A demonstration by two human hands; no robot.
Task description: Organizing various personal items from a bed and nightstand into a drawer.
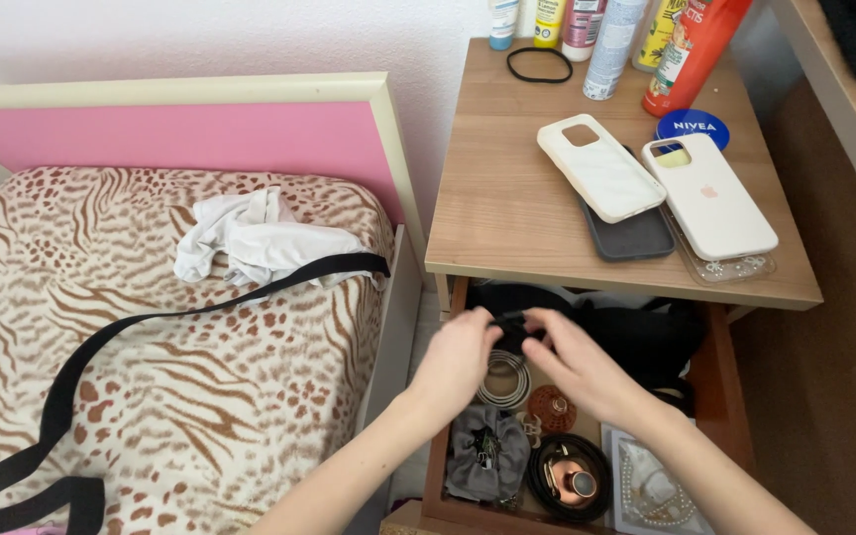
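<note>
- Both hands are over the open drawer [720, 381] of the bedside table [507, 198] — the left hand [458, 357] and right hand [572, 362] pinch a small black item [512, 327] between them, fingers closed on it from either side. Can't tell what it is, some dark fabric or strap thing.
- It's held just above the drawer's clutter: a coiled white cable [505, 381], a grey scrunchie [487, 451], a coiled black belt [569, 476], a string of pearls [651, 490].
- Biggest risk I'd say is snagging — if the black piece is tangled with the dark pile [636, 337] at the back of the drawer, a tug could drag other stuff out with it.
- Drop it and it disappears into that black heap, good luck spotting it.
- The drawer's pulled far out, so leaning on it might tip or jam it.
- The phone cases [646, 188] sit near the table's front edge, one clear one overhanging a bit — a bump from an arm coming up could knock them down.
</note>
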